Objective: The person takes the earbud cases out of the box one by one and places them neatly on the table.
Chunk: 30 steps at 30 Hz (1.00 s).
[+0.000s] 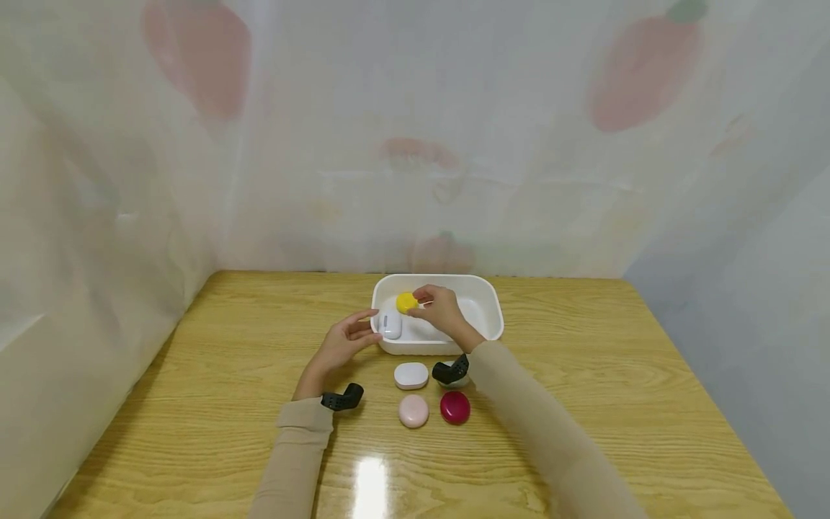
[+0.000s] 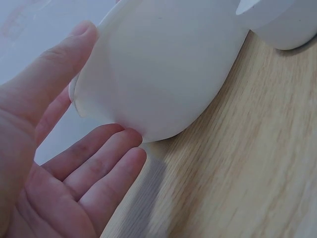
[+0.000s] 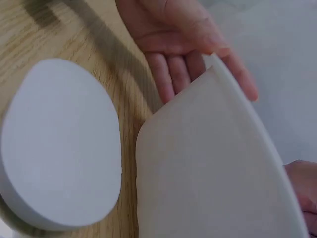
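Over the left half of a white rectangular tray [image 1: 485, 328], my right hand [image 1: 444, 311] pinches a small yellow round case [image 1: 406, 303] between thumb and fingers. A glossy white earbud case [image 1: 390, 325] lies inside the tray at its left end. My left hand [image 1: 345, 340] touches that end from outside, thumb at the front corner and index finger along the rim. In the left wrist view its other fingers [image 2: 111, 181] lie fairly straight against the tray's outer wall. Whether the yellow case touches the tray floor, I cannot tell.
In front of the tray sit a white oval case [image 1: 411, 375], a pale pink round case [image 1: 413, 411] and a dark red round case [image 1: 455, 408]. A pale green one [image 1: 452, 384] is partly hidden by the right wrist camera [image 1: 451, 370]. Curtains surround the wooden table [image 1: 227, 375].
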{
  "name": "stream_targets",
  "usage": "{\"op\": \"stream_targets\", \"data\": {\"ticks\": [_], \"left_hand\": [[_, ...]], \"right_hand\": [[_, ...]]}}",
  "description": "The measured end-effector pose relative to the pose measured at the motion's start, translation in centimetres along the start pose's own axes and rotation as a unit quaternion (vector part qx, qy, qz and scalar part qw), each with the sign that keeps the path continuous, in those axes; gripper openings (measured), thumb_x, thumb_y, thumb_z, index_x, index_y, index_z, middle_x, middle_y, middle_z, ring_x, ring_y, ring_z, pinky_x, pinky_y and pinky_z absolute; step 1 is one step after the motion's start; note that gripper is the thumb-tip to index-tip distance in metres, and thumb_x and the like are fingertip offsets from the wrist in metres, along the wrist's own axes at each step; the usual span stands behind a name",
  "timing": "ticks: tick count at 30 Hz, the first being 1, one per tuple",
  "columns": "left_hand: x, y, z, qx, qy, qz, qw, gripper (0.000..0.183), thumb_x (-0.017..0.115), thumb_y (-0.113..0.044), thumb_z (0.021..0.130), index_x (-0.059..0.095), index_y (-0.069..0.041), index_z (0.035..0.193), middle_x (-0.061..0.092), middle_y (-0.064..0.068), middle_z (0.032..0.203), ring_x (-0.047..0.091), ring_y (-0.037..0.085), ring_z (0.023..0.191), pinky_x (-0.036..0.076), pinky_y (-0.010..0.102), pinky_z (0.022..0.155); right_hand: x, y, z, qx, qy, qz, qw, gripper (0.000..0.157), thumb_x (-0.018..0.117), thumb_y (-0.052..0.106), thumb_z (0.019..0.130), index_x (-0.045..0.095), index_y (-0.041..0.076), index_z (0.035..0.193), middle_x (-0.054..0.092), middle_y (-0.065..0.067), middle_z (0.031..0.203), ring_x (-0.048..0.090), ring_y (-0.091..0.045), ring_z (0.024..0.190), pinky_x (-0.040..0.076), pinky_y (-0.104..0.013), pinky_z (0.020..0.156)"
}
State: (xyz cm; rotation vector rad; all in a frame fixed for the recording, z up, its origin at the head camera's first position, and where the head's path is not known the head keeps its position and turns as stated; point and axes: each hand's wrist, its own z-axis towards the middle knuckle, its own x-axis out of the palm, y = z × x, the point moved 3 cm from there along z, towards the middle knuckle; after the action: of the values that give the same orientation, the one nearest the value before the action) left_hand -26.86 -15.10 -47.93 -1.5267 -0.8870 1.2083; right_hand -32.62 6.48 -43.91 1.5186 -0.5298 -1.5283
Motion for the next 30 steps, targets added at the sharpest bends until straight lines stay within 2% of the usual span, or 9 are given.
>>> {"op": "stream_targets", "data": {"ticks": [2,3,7,15,21,30], "left_hand": [[0.1,0.0,0.0,-0.003,0.000,-0.001,1.0000,0.060,0.072,-0.027,0.087,0.049,-0.017,0.141,0.054,0.021,0.140,0.057,0.034,0.126,0.054,0.035,0.101],[0.1,0.0,0.0,0.001,0.001,0.002,1.0000,0.060,0.071,-0.027,0.088,0.048,-0.017,0.142,0.053,0.021,0.141,0.057,0.034,0.126,0.054,0.035,0.100],[0.1,0.0,0.0,-0.002,0.002,0.000,1.0000,0.059,0.071,-0.027,0.087,0.049,-0.018,0.141,0.053,0.020,0.141,0.057,0.034,0.127,0.054,0.035,0.101],[-0.1,-0.1,-0.1,-0.003,0.005,-0.008,1.0000,0.060,0.072,-0.026,0.087,0.048,-0.018,0.141,0.053,0.020,0.141,0.057,0.034,0.126,0.053,0.036,0.102],[0.1,-0.1,-0.1,0.001,0.003,-0.003,1.0000,0.058,0.071,-0.025,0.087,0.049,-0.019,0.141,0.054,0.019,0.140,0.057,0.034,0.126,0.053,0.038,0.102],[0.0,-0.1,-0.2,-0.006,-0.001,-0.006,1.0000,0.057,0.070,-0.024,0.089,0.049,-0.019,0.141,0.054,0.020,0.140,0.057,0.032,0.126,0.053,0.037,0.102]], "right_hand": [[0.2,-0.3,0.4,0.023,-0.001,-0.002,1.000,0.035,0.080,0.018,0.080,0.068,-0.001,0.106,0.072,-0.015,0.106,0.069,-0.027,0.099,0.059,-0.030,0.088],[0.2,0.4,0.2,0.051,0.002,-0.011,0.999,0.035,0.079,0.012,0.080,0.067,-0.003,0.109,0.070,-0.019,0.110,0.068,-0.031,0.104,0.058,-0.035,0.092],[0.5,0.2,0.7,0.085,-0.004,-0.030,0.996,0.038,0.079,0.012,0.080,0.065,-0.003,0.112,0.069,-0.019,0.114,0.065,-0.032,0.109,0.055,-0.038,0.097],[1.2,0.2,1.8,0.105,-0.003,-0.082,0.991,0.044,0.082,0.016,0.077,0.066,-0.002,0.113,0.069,-0.017,0.114,0.062,-0.029,0.104,0.054,-0.036,0.097],[1.7,0.2,2.2,0.138,0.001,-0.082,0.987,0.044,0.082,0.016,0.076,0.064,-0.001,0.113,0.067,-0.017,0.112,0.056,-0.026,0.097,0.052,-0.036,0.096],[2.2,-0.3,2.6,0.153,-0.003,-0.087,0.984,0.046,0.082,0.013,0.076,0.064,-0.001,0.114,0.067,-0.016,0.114,0.057,-0.027,0.101,0.051,-0.036,0.102]]}}
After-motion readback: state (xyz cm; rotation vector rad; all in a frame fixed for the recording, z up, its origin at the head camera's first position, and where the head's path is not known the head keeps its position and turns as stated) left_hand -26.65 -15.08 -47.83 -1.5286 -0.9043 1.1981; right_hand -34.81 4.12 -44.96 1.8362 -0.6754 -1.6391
